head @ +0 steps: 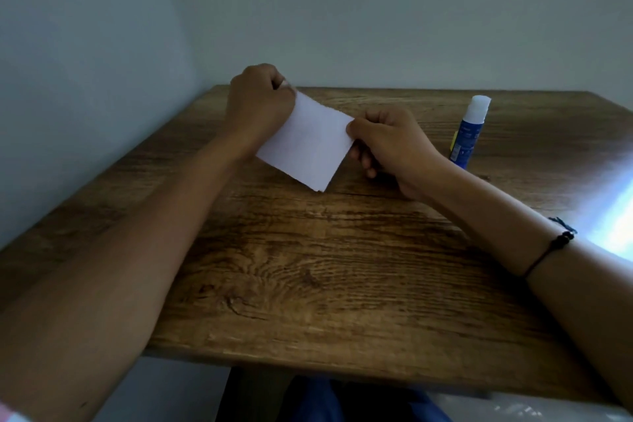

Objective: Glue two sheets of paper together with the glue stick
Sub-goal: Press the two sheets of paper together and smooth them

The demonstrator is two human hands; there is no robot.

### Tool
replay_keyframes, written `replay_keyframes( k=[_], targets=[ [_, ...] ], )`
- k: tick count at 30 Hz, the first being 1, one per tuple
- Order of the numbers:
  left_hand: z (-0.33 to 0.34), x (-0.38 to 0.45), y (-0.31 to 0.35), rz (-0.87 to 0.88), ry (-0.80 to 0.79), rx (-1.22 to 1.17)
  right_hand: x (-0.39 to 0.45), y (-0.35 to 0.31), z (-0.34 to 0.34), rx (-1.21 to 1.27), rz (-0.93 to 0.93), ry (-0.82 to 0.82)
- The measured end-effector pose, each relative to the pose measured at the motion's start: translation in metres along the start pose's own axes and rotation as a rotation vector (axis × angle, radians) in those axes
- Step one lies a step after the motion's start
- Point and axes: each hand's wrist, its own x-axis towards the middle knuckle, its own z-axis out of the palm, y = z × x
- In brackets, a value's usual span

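A small white paper (310,144) is held above the wooden table (325,267), tilted, with what looks like two sheets stacked at its lower corner. My left hand (260,99) pinches its far left corner. My right hand (387,144) pinches its right corner. A blue glue stick (470,132) with a white top stands upright on the table, just right of my right hand and apart from it.
The table stands in a corner, with pale walls behind (376,10) and to the left. Bright light falls on its right edge (613,216). A dark cord bracelet (555,247) is on my right forearm.
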Motion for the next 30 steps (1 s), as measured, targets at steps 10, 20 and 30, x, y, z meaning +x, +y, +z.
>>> replay_keyframes(
  k=[10,20,30],
  targets=[
    [0.001,-0.014,0.010,0.534,-0.376,0.129,0.002,0.003,-0.002,-0.072,-0.057,0.037],
    [0.002,-0.008,0.004,0.260,-0.150,-0.020,0.000,0.001,0.001,-0.084,-0.018,-0.001],
    [0.001,0.001,-0.004,0.099,-0.009,0.027,0.001,0.001,-0.001,-0.071,0.017,-0.007]
  ],
)
